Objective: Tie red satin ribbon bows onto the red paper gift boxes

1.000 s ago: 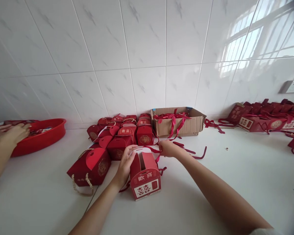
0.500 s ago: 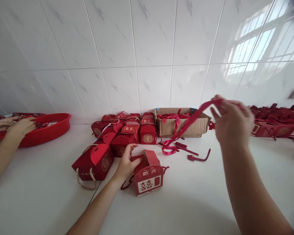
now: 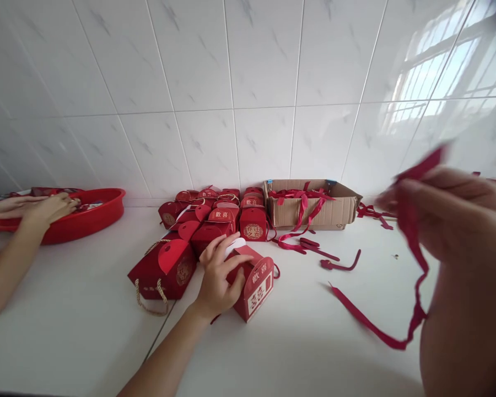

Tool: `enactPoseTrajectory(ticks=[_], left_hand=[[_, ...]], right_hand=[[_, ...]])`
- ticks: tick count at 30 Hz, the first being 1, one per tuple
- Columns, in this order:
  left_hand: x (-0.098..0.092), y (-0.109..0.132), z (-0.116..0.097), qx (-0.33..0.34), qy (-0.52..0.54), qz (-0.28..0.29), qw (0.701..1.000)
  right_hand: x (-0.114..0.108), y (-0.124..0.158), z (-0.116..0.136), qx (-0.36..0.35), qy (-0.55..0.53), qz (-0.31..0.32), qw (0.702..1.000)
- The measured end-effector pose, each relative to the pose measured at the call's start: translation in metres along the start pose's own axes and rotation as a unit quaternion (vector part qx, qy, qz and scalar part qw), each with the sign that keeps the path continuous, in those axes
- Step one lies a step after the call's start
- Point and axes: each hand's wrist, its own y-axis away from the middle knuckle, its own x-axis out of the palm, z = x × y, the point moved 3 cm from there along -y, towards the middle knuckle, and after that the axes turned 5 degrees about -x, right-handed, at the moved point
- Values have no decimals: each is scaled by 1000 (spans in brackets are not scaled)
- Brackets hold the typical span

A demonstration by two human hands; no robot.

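My left hand (image 3: 223, 275) grips the top of a small red gift box (image 3: 258, 289) printed with white-panel characters; its flaps stand partly raised and it is turned at an angle. A dark red cord loop shows at its far side. Raised at the right, my right hand (image 3: 450, 215) pinches a red ribbon (image 3: 372, 322) that hangs down in a loose curve, its free end near the table. The fingertips there are blurred. Behind the gift box, a cardboard box (image 3: 310, 220) holds a heap of red ribbons, some trailing over its front.
Several closed red gift boxes (image 3: 252, 225) stand in rows at the back. A larger one with rope handles (image 3: 165, 275) is left of my hand. Loose dark red strips (image 3: 341, 266) lie on the white table. At far left, another person's hands (image 3: 52, 209) reach into a red basin (image 3: 95, 226).
My right hand has drawn the ribbon away from the cardboard box, rightward and closer to me. My left hand has turned the gift box, so its printed front faces more to the right.
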Motion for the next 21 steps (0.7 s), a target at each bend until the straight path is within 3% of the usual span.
enactPoseTrajectory(ticks=[1, 3, 6, 8, 13, 21], left_hand=[[1, 0, 0, -4, -2, 10, 1000], [3, -1, 2, -26, 4, 14, 1000], [6, 0, 5, -57, 9, 12, 998], [8, 0, 5, -68, 10, 14, 998], [8, 1, 4, -70, 18, 12, 997], [8, 1, 4, -72, 26, 13, 997]], right_hand=[[16, 1, 0, 19, -4, 25, 999], [53, 3, -2, 56, -14, 144, 988], [97, 11, -17, 134, 13, 307, 942], [114, 18, -29, 170, 54, 359, 916], [129, 28, -47, 183, 82, 386, 900], [135, 33, -52, 192, 101, 416, 883]])
